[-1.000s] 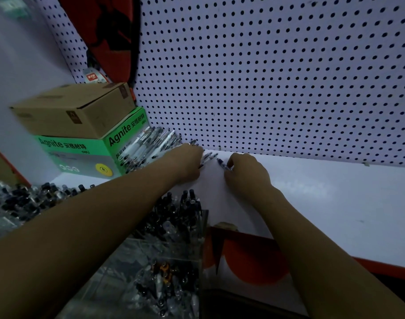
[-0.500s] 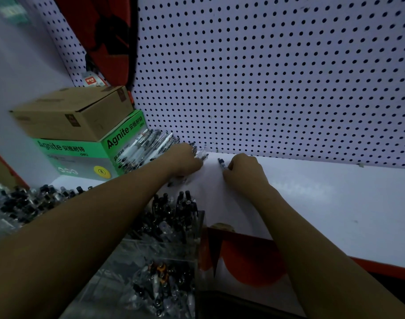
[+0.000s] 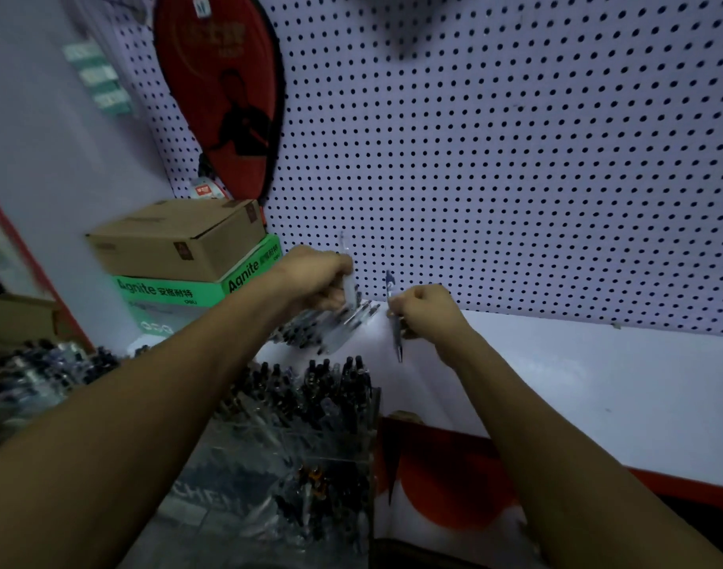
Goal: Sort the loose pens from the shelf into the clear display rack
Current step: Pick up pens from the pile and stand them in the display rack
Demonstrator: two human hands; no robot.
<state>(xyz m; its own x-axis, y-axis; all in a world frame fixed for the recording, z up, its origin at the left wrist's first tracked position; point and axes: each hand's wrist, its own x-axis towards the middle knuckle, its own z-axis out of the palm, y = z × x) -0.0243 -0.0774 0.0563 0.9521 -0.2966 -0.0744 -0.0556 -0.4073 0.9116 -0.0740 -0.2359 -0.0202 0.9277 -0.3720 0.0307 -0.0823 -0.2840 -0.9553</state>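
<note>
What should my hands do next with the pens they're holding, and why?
Probably bring both hands back toward you and drop the pens into the clear rack. The right hand already grips one pen upright, the left hand holds another, and the rack sits just below them.

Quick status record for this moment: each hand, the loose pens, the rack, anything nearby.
left hand: grips a clear pen, raised above the pile
right hand: grips a dark-tipped pen, held roughly upright
loose pens: pile on the white shelf, under the left hand
clear display rack: below the shelf edge, already holding many pens
nearby: green box with a cardboard box stacked on top
</note>
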